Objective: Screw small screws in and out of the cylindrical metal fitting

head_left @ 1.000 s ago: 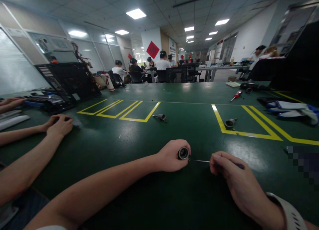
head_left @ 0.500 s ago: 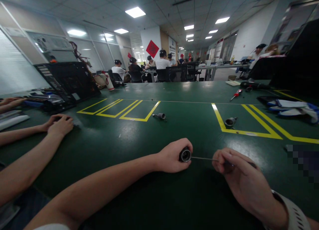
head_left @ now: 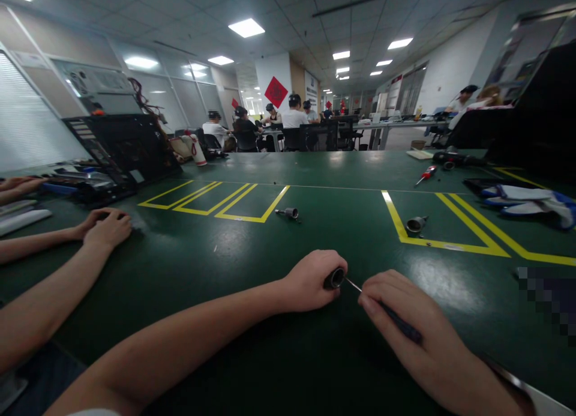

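Note:
My left hand (head_left: 315, 281) is wrapped round a dark cylindrical part with an open metal-rimmed mouth (head_left: 335, 278), which faces me and slightly right. In my right hand (head_left: 405, 320) is a thin screwdriver (head_left: 402, 323), its dark handle lying along the palm. The screwdriver's shaft points up and left, its tip at the right edge of the part's mouth; I cannot tell whether it touches. Beyond my hands, a metal cup-shaped piece with a shank (head_left: 287, 213) lies on the green table (head_left: 243, 254). A similar cup-shaped metal piece (head_left: 416, 224) sits inside yellow tape lines at the right.
A co-worker's hands (head_left: 105, 224) rest on the table at left. Behind them stands a black equipment case (head_left: 130, 146). Toward the far right are a red screwdriver (head_left: 426, 174), a dark power tool (head_left: 459, 158) and white-and-blue gloves (head_left: 526, 198). A blurred dark object (head_left: 546, 296) lies near the right edge.
My right hand has turned palm down and moved left, closer to my left hand. The screwdriver has swung from nearly level to slanting, with its handle lower. My left hand stays almost in place.

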`<state>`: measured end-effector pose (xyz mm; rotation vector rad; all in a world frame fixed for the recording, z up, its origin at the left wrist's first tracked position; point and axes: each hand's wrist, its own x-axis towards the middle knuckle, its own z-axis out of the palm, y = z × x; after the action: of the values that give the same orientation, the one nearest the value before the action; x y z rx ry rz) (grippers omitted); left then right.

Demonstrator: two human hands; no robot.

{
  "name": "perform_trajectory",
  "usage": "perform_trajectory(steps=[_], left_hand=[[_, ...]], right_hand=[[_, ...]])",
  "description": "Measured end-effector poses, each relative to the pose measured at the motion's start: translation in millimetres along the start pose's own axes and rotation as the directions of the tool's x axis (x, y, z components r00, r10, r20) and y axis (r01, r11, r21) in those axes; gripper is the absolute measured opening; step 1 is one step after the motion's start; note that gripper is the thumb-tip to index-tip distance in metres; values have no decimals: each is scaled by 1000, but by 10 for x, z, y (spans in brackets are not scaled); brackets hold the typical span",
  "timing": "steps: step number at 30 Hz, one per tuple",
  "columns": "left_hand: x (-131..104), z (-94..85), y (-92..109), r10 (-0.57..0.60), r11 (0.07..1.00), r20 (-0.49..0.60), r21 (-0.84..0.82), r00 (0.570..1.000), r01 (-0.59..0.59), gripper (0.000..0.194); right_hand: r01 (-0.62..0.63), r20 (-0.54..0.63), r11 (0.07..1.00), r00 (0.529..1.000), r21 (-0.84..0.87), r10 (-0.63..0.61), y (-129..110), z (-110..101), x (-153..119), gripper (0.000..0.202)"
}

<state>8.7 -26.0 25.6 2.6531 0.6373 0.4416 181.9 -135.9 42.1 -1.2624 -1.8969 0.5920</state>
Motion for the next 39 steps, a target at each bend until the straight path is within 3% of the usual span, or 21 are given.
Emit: perform_trajectory(steps=[5,10,13,15,21,25,28,31,33,36,39], left_hand=[[2,-20,18,43,998,85,50,995,-47,16],[12,-22,19,44,998,87,30,995,-47,18],[16,-15,11,47,999,69,21,997,-49,17],[13,-17,11,38,999,59,16,998,-39,16],[0,-8,-1,16,1000,45,11,999,-17,16],[2,19,-17,41,998,35,39,999,-42,14],[4,14,0,63,996,47,52,997,-66,13],[4,-8,25,50,997,71,53,996,-54,15],[3,-17,32,32,998,74,45,997,-36,15],[3,-14,20,6,1000,49,21,999,-7,15],[6,2,-1,-12,1000,17,-1,1000,12,16]], right_hand=[[-235,-3,949,970,208,241,54,-78,101,29],[-398,51,690,884,605,465,157,-59,170,28],[-441,115,564,847,699,519,194,-10,163,28],[-438,107,594,855,675,508,199,1,140,29],[-210,-11,944,975,256,220,114,-30,49,28],[-68,31,996,997,66,66,47,-25,39,27],[-166,24,981,986,104,165,64,-48,83,29],[-321,19,902,944,289,330,137,-72,142,31],[-373,29,799,912,471,409,193,-65,172,29],[-434,111,555,847,710,520,260,-26,199,26],[-462,207,335,788,821,580,291,11,206,23]])
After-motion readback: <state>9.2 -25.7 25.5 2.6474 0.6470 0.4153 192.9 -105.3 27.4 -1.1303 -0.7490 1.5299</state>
